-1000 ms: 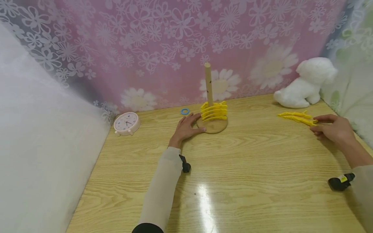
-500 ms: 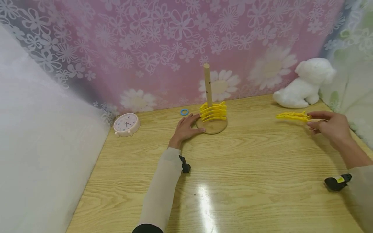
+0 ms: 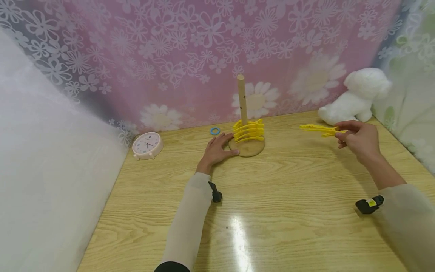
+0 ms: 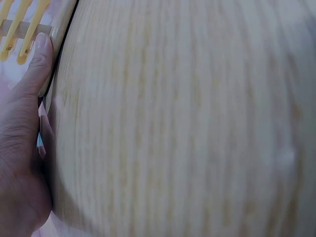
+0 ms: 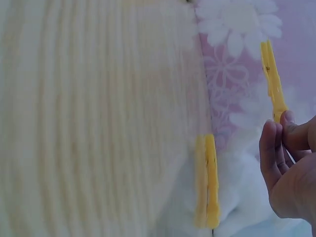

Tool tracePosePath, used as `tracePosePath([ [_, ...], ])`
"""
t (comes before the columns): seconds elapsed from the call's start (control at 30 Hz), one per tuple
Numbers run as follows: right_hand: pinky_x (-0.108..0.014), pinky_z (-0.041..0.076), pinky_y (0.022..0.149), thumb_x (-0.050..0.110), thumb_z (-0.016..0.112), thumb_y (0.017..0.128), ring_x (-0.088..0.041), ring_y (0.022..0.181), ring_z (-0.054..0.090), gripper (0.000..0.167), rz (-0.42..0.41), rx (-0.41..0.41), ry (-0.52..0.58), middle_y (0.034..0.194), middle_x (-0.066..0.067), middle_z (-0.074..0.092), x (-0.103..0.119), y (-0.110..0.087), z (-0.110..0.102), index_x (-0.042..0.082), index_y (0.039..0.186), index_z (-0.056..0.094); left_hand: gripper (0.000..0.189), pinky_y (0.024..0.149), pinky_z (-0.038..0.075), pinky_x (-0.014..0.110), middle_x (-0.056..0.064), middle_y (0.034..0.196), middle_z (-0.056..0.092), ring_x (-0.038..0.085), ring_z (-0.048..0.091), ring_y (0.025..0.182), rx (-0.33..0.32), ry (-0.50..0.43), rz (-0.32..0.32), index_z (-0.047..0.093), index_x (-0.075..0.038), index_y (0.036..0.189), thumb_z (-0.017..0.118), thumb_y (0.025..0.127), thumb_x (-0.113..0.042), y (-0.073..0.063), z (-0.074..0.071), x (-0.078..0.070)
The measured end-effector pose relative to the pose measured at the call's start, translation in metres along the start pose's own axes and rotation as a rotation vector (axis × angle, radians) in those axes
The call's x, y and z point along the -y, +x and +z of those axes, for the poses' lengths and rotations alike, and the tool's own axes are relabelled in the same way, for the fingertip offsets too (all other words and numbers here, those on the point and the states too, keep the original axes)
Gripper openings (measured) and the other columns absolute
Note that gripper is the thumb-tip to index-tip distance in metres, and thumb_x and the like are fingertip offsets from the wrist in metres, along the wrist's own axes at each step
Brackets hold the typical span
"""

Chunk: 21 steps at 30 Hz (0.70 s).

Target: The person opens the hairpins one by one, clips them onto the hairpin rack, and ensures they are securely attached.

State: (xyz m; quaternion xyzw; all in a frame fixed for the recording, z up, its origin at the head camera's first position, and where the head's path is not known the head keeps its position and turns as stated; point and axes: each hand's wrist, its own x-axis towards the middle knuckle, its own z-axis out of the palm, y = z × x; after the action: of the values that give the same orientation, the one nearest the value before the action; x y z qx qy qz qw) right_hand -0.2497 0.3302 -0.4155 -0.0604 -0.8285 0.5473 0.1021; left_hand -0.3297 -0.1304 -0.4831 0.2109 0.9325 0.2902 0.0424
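A wooden stand (image 3: 242, 100) with a round base stands upright at the back of the table. Several yellow clothes pegs (image 3: 249, 132) are stacked low on its pole. My left hand (image 3: 215, 151) grips the left edge of the base, thumb in front and fingers behind. To the right, my right hand (image 3: 360, 139) pinches one end of a yellow clothes peg (image 3: 314, 128) between thumb and fingers, its long end pointing left toward the stand. Another yellow peg (image 5: 212, 185) lies on the table in the right wrist view; my right hand hides it in the head view.
A white plush dog (image 3: 357, 100) sits at the back right, just behind my right hand. Left of the stand lies a blue ring (image 3: 215, 131). Further left is a pink alarm clock (image 3: 147, 145). A flowered pink curtain (image 3: 190, 56) borders the table's back edge.
My right hand has lifted one yellow peg away from beside another and carried it left. My left hand stays on the base of the stand.
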Motion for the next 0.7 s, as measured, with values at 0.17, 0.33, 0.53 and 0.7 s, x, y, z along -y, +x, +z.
tracePosePath([
  [0.17, -0.025, 0.060, 0.052, 0.004, 0.068, 0.100, -0.005, 0.055, 0.064, 0.029, -0.029, -0.022, 0.008, 0.081, 0.026, 0.066, 0.015, 0.006, 0.021, -0.010, 0.125, 0.064, 0.080, 0.132, 0.001, 0.039, -0.012, 0.167, 0.035, 0.012, 0.016, 0.159, -0.003, -0.002, -0.001, 0.036, -0.032, 0.163, 0.070, 0.095, -0.058, 0.000, 0.000, 0.000],
  [0.33, -0.025, 0.060, 0.051, 0.003, 0.069, 0.099, -0.007, 0.054, 0.063, 0.029, -0.057, -0.013, 0.038, 0.080, 0.027, 0.067, 0.030, 0.011, 0.044, -0.009, 0.125, 0.065, 0.080, 0.132, 0.002, 0.039, -0.011, 0.167, 0.035, 0.013, 0.017, 0.159, -0.006, -0.004, 0.001, 0.037, -0.032, 0.163, 0.070, 0.095, -0.058, 0.000, -0.001, 0.000],
  [0.53, -0.024, 0.058, 0.050, 0.005, 0.070, 0.099, -0.009, 0.051, 0.060, 0.024, -0.100, -0.019, 0.007, 0.079, 0.025, 0.065, 0.046, 0.014, 0.071, -0.004, 0.121, 0.071, 0.080, 0.131, 0.001, 0.037, -0.011, 0.167, 0.035, 0.013, 0.016, 0.160, 0.000, 0.005, 0.003, 0.036, -0.031, 0.163, 0.070, 0.095, -0.058, 0.000, -0.001, 0.002],
  [0.7, -0.025, 0.058, 0.050, 0.006, 0.071, 0.098, -0.011, 0.052, 0.061, 0.019, -0.149, -0.028, -0.036, 0.082, 0.018, 0.066, 0.061, 0.014, 0.090, -0.001, 0.115, 0.074, 0.080, 0.131, 0.000, 0.037, -0.012, 0.168, 0.033, 0.012, 0.015, 0.160, 0.013, 0.013, 0.007, 0.034, -0.032, 0.164, 0.068, 0.096, -0.060, 0.001, 0.000, 0.004],
])
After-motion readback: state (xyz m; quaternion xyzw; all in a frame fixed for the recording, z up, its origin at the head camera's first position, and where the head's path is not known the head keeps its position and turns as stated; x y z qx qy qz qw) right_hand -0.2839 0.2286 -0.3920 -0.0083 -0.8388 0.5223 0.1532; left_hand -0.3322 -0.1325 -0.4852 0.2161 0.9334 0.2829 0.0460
